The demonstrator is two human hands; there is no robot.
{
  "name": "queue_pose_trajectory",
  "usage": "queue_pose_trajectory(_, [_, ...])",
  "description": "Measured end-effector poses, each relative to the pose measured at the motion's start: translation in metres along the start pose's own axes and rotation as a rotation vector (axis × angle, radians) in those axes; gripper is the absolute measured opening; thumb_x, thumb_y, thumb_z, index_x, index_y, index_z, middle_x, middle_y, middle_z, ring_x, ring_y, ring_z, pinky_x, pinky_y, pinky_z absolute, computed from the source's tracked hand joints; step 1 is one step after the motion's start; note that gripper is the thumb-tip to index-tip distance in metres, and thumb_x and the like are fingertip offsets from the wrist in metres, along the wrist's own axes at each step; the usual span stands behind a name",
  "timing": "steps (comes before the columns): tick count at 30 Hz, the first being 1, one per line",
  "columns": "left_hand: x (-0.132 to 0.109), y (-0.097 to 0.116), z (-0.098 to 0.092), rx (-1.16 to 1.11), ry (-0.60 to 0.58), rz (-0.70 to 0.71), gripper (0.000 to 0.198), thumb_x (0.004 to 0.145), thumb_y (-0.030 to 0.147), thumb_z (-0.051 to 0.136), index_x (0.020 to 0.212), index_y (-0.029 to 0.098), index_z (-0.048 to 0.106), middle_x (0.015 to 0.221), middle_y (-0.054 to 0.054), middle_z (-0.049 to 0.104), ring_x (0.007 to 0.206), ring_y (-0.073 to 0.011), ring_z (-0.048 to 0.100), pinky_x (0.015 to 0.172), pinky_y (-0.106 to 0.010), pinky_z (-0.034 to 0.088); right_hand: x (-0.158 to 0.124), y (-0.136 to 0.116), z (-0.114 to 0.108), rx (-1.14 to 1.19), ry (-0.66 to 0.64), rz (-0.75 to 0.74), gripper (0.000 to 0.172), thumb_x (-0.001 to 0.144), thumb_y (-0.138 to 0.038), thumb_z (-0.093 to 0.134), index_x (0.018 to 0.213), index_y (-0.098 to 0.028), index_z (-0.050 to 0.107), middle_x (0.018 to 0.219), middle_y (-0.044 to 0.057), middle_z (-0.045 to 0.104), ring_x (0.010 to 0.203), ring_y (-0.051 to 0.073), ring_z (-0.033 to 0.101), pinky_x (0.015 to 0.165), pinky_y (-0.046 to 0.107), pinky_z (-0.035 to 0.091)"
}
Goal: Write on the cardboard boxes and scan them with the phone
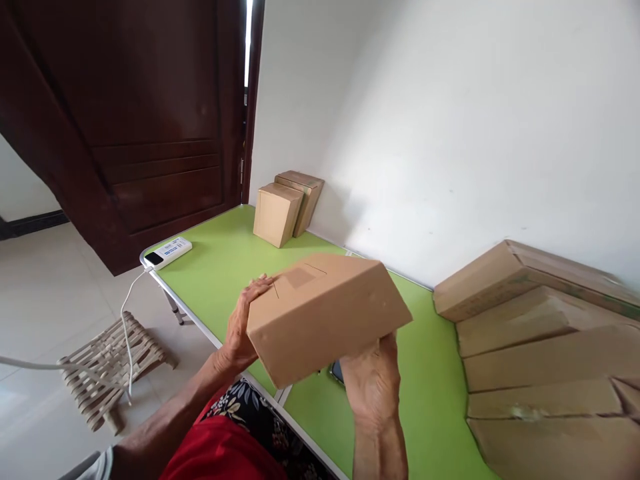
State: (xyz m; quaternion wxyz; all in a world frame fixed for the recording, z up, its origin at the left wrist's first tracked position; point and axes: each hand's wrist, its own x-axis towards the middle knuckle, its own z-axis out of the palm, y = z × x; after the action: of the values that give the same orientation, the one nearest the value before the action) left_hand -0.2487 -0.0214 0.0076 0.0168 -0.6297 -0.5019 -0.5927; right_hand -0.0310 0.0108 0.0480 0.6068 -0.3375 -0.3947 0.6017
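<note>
Right now, in the head view, the person holds a box (325, 320), tilted, above the green table (215, 273). The left hand (244, 320) is part-curled round its left end, fingers along the top edge; the right hand (373, 377) supports it from below, its fingertips hidden. A dark phone (337, 371) shows partly beneath the box. Beyond, two cartons (277, 215) stand by the wall (450, 133); more boxes (540, 360) lean together at right. A woven stool (115, 363) stands at left.

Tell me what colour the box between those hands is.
The box is light brown; the head view shows it best.
</note>
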Motion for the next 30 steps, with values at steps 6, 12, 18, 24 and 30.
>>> queue_pose_trajectory(6, [0.004, -0.025, -0.006, 0.299, -0.004, 0.344, 0.041, 0.106, 0.036, 0.064, 0.143, 0.025, 0.052, 0.145, -0.018, 0.069, 0.15, -0.0336, 0.055, 0.123, -0.063, 0.045, -0.03, -0.003, -0.007, -0.043, 0.017, 0.151, 0.102, 0.067, -0.101, 0.063, 0.144, -0.033, 0.067, 0.14, 0.015, 0.072, 0.126, 0.04, 0.068, 0.094, 0.058, 0.062])
queue_pose_trajectory(12, [-0.017, -0.04, 0.005, 0.357, -0.047, 0.313, 0.049, 0.102, 0.019, 0.062, 0.149, 0.027, 0.052, 0.153, -0.017, 0.065, 0.157, -0.0326, 0.047, 0.124, -0.056, 0.043, -0.04, -0.01, 0.012, -0.166, 0.22, 0.112, 0.09, 0.07, -0.059, 0.093, 0.143, -0.022, 0.058, 0.14, 0.017, 0.071, 0.124, 0.037, 0.07, 0.095, 0.05, 0.065])
queue_pose_trajectory(18, [-0.003, -0.025, 0.004, -0.162, -0.197, -0.462, 0.078, 0.101, 0.039, 0.065, 0.168, 0.021, 0.029, 0.163, -0.024, 0.051, 0.15, -0.0396, 0.053, 0.122, -0.064, 0.041, -0.05, -0.001, 0.019, -0.949, 0.373, -0.738, 0.101, 0.076, -0.043, 0.095, 0.159, -0.015, 0.042, 0.139, 0.024, 0.069, 0.118, 0.04, 0.074, 0.091, 0.055, 0.067])
queue_pose_trajectory(24, [0.033, 0.029, -0.006, -1.012, -0.363, -0.903, 0.104, 0.087, 0.074, 0.073, 0.168, 0.025, 0.029, 0.164, -0.023, 0.049, 0.142, -0.0441, 0.058, 0.112, -0.058, 0.05, -0.068, 0.019, 0.011, -1.368, -0.074, -1.29, 0.077, 0.096, -0.004, 0.071, 0.165, -0.012, 0.038, 0.139, 0.019, 0.073, 0.144, 0.031, 0.06, 0.119, 0.052, 0.05])
queue_pose_trajectory(30, [0.037, 0.047, -0.001, -0.953, -0.328, -1.062, 0.105, 0.072, 0.042, 0.093, 0.16, 0.021, 0.039, 0.15, -0.02, 0.061, 0.133, -0.0403, 0.063, 0.107, -0.051, 0.053, -0.094, 0.037, 0.014, -1.478, -0.347, -1.268, 0.044, 0.103, -0.001, 0.047, 0.143, -0.008, 0.065, 0.145, 0.016, 0.07, 0.161, 0.03, 0.035, 0.133, 0.048, 0.025])
